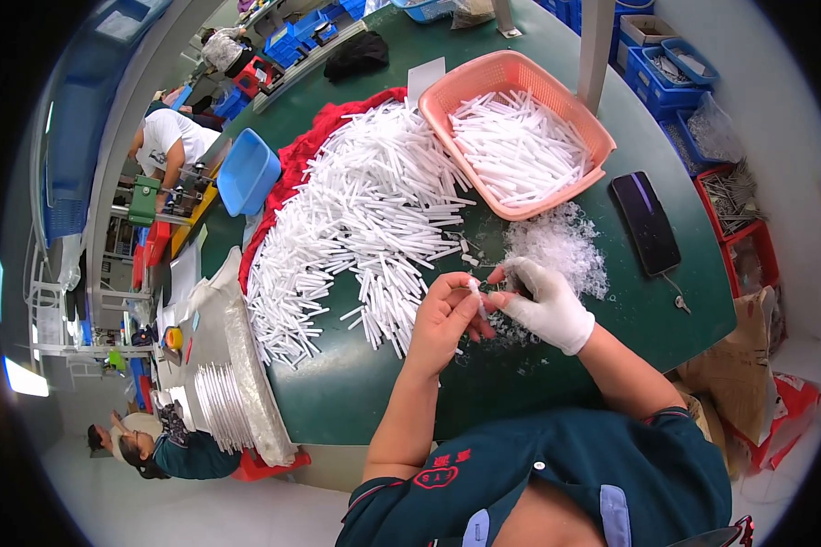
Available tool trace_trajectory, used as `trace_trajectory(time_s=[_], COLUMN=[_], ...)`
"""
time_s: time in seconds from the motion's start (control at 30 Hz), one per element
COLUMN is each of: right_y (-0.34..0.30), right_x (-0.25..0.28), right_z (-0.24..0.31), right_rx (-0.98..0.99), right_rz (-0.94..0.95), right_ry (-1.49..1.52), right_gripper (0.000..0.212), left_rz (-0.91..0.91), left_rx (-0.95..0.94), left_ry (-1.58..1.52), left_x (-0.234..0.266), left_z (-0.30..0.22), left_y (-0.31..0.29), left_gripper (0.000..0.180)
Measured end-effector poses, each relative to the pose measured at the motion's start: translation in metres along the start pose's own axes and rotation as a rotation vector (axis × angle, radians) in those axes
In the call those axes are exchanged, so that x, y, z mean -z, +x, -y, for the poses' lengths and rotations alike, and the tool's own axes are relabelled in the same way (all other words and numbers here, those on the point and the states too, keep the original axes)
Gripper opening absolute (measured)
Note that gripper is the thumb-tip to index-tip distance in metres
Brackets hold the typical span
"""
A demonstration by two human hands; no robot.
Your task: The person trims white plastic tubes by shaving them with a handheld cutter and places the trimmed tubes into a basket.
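Observation:
In front of me, my left hand (449,314) is bare and pinches a short white plastic stick (475,288) between thumb and fingers. My right hand (549,306) wears a white glove with some fingertips bare. Its curved thumb and index finger are parted close beside the stick; whether they touch it I cannot tell. Just beyond my right hand lies a heap of fine white plastic shavings (561,246). To the left spreads a large pile of similar white sticks (356,214), partly on a red cloth (312,137). A salmon-pink basket (514,211) beyond my hands holds more sticks.
The green table (337,410) carries a black phone (646,223) at right and a blue bin (248,172) at left. A post (597,55) rises at the far edge. Red and blue bins (737,196) line the right side. Other people (178,141) are at the left.

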State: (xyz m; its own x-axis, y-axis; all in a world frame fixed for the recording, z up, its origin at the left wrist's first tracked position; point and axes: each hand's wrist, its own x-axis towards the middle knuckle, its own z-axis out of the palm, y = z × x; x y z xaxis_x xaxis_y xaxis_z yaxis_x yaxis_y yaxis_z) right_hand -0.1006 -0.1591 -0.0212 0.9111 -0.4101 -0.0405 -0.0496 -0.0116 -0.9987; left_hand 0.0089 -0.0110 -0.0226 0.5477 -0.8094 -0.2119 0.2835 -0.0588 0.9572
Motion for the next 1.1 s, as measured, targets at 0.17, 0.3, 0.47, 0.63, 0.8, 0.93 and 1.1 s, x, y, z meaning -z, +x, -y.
trace_trajectory(time_s=[0.17,0.3,0.47,0.63,0.8,0.93,1.1], right_y=[0.000,-0.003,0.000,0.002,0.004,0.007,0.008], right_x=[-0.005,-0.003,0.005,0.023,0.043,0.054,0.067], right_z=[-0.004,0.007,-0.006,0.007,0.014,0.015,0.016], right_rx=[-0.018,0.020,0.122,0.008,0.092,0.158,0.219], right_rz=[-0.005,-0.025,-0.199,-0.267,-0.530,-0.622,-0.763], right_ry=[0.116,0.093,0.065,0.303,0.488,0.551,0.633], right_gripper=[0.020,0.011,0.007,0.009,0.010,0.012,0.011], left_rz=[0.076,0.073,0.023,0.012,-0.011,0.119,0.006], left_rx=[0.106,0.169,0.130,0.145,0.122,0.185,0.142], left_ry=[0.088,-0.043,-0.044,-0.026,-0.014,0.073,0.138], left_x=[-0.015,-0.011,-0.009,0.002,0.015,0.030,0.052], left_z=[-0.008,-0.009,-0.015,-0.016,-0.010,-0.015,-0.017], left_y=[-0.008,-0.010,-0.016,-0.025,-0.030,-0.037,-0.043], left_gripper=[0.022,0.028,0.031,0.034,0.029,0.023,0.022])
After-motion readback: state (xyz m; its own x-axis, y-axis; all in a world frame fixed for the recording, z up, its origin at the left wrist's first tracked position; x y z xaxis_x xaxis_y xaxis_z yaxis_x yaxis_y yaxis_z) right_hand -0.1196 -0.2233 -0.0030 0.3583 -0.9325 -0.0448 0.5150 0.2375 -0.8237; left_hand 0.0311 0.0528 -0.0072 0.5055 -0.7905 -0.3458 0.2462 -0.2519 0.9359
